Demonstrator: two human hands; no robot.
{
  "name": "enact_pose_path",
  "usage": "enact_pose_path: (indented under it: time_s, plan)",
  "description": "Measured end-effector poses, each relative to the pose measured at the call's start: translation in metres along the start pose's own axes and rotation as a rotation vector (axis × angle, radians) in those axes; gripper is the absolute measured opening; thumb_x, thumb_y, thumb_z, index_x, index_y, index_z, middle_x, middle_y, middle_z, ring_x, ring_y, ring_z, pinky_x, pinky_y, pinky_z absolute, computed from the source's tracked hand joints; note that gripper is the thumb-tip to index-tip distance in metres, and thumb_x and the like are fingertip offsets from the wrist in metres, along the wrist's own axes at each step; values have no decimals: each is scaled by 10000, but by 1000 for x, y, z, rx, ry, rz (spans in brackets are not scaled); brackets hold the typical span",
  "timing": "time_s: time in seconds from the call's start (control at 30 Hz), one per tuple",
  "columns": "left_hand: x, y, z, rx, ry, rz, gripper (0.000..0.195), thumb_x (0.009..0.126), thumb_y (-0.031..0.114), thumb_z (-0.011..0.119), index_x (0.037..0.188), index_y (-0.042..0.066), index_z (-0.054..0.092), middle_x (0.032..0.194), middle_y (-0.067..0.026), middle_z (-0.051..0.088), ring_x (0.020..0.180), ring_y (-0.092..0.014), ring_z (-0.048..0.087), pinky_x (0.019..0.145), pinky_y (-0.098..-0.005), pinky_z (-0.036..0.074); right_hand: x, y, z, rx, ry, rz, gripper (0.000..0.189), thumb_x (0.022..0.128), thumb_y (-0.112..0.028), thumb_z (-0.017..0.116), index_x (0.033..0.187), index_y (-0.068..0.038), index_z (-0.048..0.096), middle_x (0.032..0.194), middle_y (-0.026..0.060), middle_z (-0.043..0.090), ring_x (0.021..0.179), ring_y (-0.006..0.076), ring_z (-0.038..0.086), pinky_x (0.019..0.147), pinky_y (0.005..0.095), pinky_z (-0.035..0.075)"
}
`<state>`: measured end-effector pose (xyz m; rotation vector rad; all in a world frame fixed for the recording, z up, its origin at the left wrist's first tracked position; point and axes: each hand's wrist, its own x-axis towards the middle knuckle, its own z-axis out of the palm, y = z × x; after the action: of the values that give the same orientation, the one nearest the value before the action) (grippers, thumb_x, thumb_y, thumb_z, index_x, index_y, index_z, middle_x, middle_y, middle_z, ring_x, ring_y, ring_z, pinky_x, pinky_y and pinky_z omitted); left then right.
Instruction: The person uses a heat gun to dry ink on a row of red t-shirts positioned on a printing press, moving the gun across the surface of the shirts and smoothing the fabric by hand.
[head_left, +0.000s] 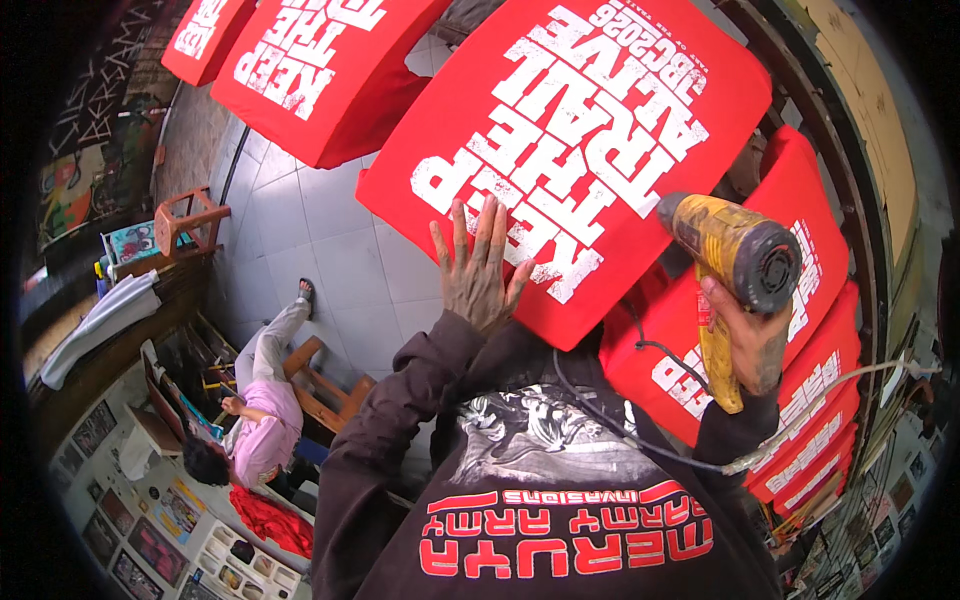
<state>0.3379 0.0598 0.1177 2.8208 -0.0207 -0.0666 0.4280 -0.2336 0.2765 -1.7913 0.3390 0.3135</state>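
Before me lies a red fabric shirt panel (420, 135), stretched flat on a board and carrying a large white print. My left hand (480, 270) rests palm down near its lower edge, fingers spread over the print. In my right hand (750, 337) is a yellow and black heat gun (727, 247), gripped by its handle. The nozzle points left over the panel's right side, close to the white lettering. A dark power cord (637, 439) loops from the gun across the front of my black sweatshirt.
Several more red printed shirts on boards (795, 202) stand in a row at the right; others (337, 97) stand at upper left. A person in a pink shirt (262, 427) sits at lower left. A brown plastic stool (184, 221) stands beyond the tiled floor (322, 217).
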Motion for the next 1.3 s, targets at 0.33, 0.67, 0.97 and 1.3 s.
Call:
enact_pose_path:
  time_s: [0.33,0.67,0.97,1.3]
  plan:
    - [7,-2,5,2,52,2,808,982,489,595,1594,28,335,1687,-132,272,1580,-454,91,1226,-697,53,-2,-7,3,27,-45,-21,588,872,35,779,1399,18,517,1249,115,665,1155,213,645,1027,367,507]
    - [-6,-1,5,-10,55,-2,818,977,500,594,1589,17,343,1676,-149,290,1578,-456,101,1235,-679,60,-1,-9,8,-59,45,-165,584,862,48,777,1388,44,523,1276,128,659,1188,226,644,1037,376,506]
    - [-8,-15,3,66,22,-2,837,991,507,576,1607,13,301,1702,-156,241,1589,-433,87,1244,-669,21,-2,-9,7,27,8,-99,508,877,48,752,1351,25,572,1260,120,674,1155,214,659,1006,356,519]
    - [-21,-33,-17,53,-126,106,853,1007,543,535,1626,25,258,1709,-166,207,1591,-428,69,1234,-692,13,9,-14,11,47,-10,-26,592,856,94,741,1399,42,509,1295,134,655,1189,231,643,1041,355,499]
